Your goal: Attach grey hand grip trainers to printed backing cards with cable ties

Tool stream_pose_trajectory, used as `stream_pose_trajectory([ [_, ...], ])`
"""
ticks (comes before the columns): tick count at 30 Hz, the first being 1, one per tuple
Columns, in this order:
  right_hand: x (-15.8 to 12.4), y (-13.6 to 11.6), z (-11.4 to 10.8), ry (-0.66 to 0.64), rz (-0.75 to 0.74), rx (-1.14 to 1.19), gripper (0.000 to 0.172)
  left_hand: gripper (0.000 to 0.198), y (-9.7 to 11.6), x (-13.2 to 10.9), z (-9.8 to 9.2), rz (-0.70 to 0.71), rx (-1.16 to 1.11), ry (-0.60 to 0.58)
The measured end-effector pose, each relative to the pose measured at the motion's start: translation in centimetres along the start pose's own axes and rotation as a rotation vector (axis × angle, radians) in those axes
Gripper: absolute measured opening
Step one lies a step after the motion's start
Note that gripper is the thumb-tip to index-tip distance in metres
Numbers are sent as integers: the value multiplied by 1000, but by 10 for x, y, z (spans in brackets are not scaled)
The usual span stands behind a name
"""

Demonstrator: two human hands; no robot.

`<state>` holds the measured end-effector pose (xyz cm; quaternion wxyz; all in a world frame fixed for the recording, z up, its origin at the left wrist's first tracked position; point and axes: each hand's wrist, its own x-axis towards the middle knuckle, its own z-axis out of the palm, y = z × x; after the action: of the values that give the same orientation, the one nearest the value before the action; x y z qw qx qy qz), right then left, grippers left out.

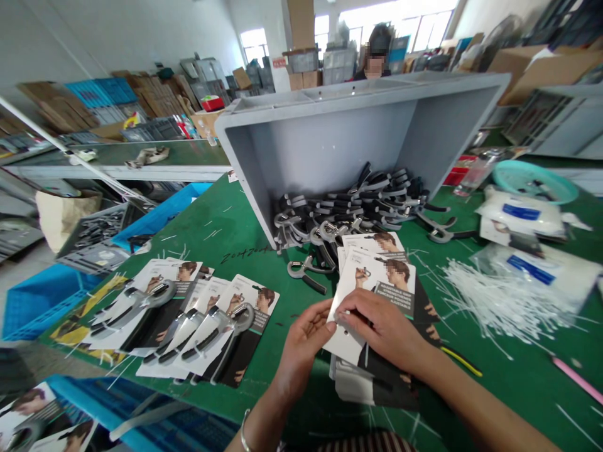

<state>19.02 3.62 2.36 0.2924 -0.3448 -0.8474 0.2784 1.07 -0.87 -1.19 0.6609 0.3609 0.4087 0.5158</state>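
My left hand (304, 342) and my right hand (384, 326) meet at the near left edge of a stack of printed backing cards (377, 282) on the green table (235, 232). Both hands pinch the top card's edge, fingers curled. Beyond the stack, a loose hand gripper (306, 270) lies on the table. A heap of black and grey hand grippers (358, 204) spills from a grey bin (330, 138) tipped on its side. To the left lie several cards with hand grippers fastened on them (207, 326).
A pile of white cable ties (499, 295) and bagged white packs (522, 216) lie at the right, with a teal bowl (534, 179) behind. Blue crates (28, 301) stand left of the table. Another person (377, 56) is behind the bin. A yellow stick (464, 361) and a pink stick (577, 380) lie near right.
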Motion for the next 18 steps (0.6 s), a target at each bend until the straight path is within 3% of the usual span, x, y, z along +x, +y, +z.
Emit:
stream_pose_trajectory([
  [8,2,0,-2,-65,-5,22,10,29,-6,2,0,6,-9,39],
  [18,0,0,-1,65,111,82,6,29,-9,2,0,16,-27,30],
])
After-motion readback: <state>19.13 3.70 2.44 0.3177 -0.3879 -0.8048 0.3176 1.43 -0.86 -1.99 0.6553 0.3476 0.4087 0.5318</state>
